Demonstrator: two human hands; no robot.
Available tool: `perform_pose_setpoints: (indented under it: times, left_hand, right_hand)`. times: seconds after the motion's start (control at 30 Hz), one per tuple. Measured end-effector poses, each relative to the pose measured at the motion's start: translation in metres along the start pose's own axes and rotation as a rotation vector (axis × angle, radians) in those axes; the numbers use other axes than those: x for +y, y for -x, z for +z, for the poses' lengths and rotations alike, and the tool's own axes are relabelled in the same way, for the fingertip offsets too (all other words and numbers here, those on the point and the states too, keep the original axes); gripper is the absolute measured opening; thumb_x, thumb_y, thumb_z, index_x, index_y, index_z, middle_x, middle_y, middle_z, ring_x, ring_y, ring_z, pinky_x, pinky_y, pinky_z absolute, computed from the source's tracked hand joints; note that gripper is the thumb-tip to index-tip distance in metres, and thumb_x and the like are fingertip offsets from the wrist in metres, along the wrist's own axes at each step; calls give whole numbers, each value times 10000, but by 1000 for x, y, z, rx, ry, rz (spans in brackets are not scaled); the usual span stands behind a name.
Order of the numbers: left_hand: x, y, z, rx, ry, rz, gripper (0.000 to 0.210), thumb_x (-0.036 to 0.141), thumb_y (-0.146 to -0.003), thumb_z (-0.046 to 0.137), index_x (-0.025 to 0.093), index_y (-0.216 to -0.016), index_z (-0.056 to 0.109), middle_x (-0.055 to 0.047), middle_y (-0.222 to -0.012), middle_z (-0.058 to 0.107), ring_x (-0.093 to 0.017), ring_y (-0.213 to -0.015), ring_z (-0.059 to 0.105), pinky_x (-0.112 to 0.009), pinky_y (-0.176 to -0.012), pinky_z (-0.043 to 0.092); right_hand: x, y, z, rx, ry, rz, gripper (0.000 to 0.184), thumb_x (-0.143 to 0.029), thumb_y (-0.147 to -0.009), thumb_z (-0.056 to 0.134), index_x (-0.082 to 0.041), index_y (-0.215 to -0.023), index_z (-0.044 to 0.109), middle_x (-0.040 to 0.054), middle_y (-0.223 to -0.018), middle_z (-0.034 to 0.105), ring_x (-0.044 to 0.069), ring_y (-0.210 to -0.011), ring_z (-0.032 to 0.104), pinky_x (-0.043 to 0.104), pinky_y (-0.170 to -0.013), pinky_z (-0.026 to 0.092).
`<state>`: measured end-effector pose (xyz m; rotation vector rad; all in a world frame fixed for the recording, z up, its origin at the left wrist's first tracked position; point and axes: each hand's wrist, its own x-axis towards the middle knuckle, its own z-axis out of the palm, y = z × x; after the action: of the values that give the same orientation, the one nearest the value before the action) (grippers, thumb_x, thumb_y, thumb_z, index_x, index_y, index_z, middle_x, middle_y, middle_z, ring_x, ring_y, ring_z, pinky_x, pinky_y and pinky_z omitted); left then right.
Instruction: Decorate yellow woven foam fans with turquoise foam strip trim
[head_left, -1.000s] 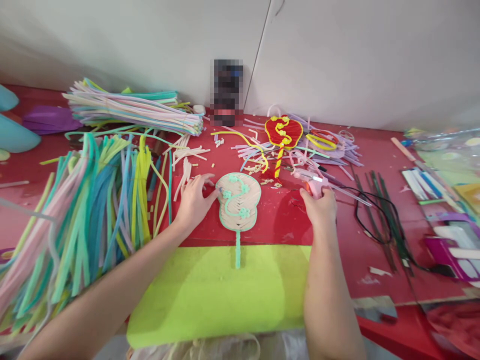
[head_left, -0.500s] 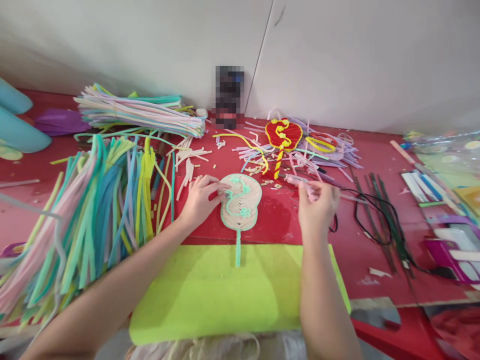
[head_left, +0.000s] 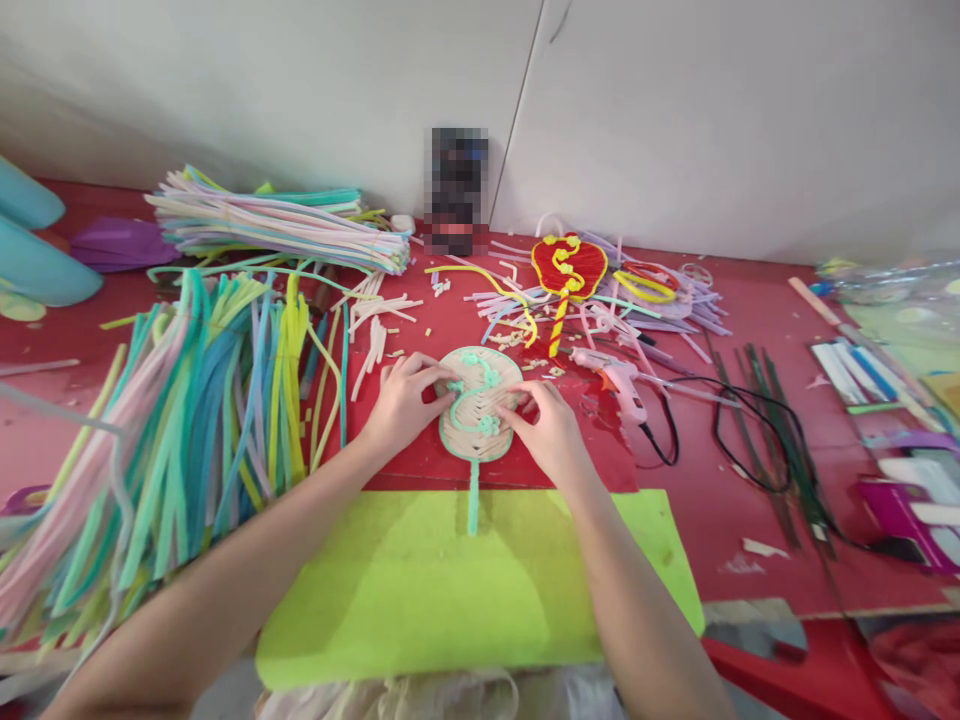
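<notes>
Cream scrolled and edged in mint green is being shown by the near fan [head_left: 472, 400]; red scrolled in yellow, by the far fan [head_left: 551, 272].

Forearms [head_left: 225, 585] angled inward, the left hand [head_left: 405, 402] and right hand [head_left: 552, 434] face each other, fingers [head_left: 429, 373] curved.

Easiest way in is low and center: the yellow-green mat [head_left: 450, 590] gives an open strip between the forearms [head_left: 630, 570], right up to the handle of the pale fan [head_left: 480, 400]. Past that it's tight, cause the left hand [head_left: 409, 405] and right hand [head_left: 551, 430] crowd the fan from both sides. Right of center there's a narrow red gap, then the pink glue gun [head_left: 621, 385] and black cord [head_left: 780, 485] get in the way. Left side's basically blocked by fuzzy stems [head_left: 172, 430].
</notes>
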<state>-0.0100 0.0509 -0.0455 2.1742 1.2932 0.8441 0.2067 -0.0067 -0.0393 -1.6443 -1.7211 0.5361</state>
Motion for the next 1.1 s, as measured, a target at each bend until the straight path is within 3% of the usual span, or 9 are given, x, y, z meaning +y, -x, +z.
perform_pose_setpoints:
  times: [0.37,0.53,0.77,0.97,1.1]
  left_hand:
    - [-1,0,0,-12,30,-16,188,282,-789,634,270,-971,678,-29,-962,601,-194,-940,549,-401,-896,378]
    - [-2,-1,-3,23,43,-52,253,258,-812,594,253,-1061,636,-44,-978,599,-198,-953,542,-401,-890,390]
    - [2,0,0,17,-38,-81,217,231,-792,604,246,-1006,631,-35,-961,595,-205,-941,542,-401,-879,371]
    - [-1,2,3,190,-88,-191,243,293,-815,578,205,-1040,560,-66,-998,590,-223,-959,531,-420,-893,374]
    - [-3,2,2,177,-135,-186,196,355,-789,609,208,-919,604,-78,-1009,580,-256,-1007,515,-492,-962,323]
  right_hand:
    - [-1,0,0,-9,-14,23,224,-328,-780,650,-225,-962,571,37,-882,570,166,-764,563,328,-741,482]
    - [-1,1,-1,-16,-22,25,219,-322,-780,651,-222,-960,573,31,-853,557,165,-762,557,324,-740,481]
    - [-1,0,0,-11,-26,19,220,-353,-782,643,-226,-947,573,37,-858,565,170,-760,558,341,-743,484]
    - [1,0,1,59,-110,129,278,-382,-796,614,-218,-1003,526,33,-844,583,167,-740,573,332,-704,486]
    - [3,0,3,107,-191,177,300,-355,-791,617,-223,-1033,499,30,-859,600,166,-750,589,333,-703,489]
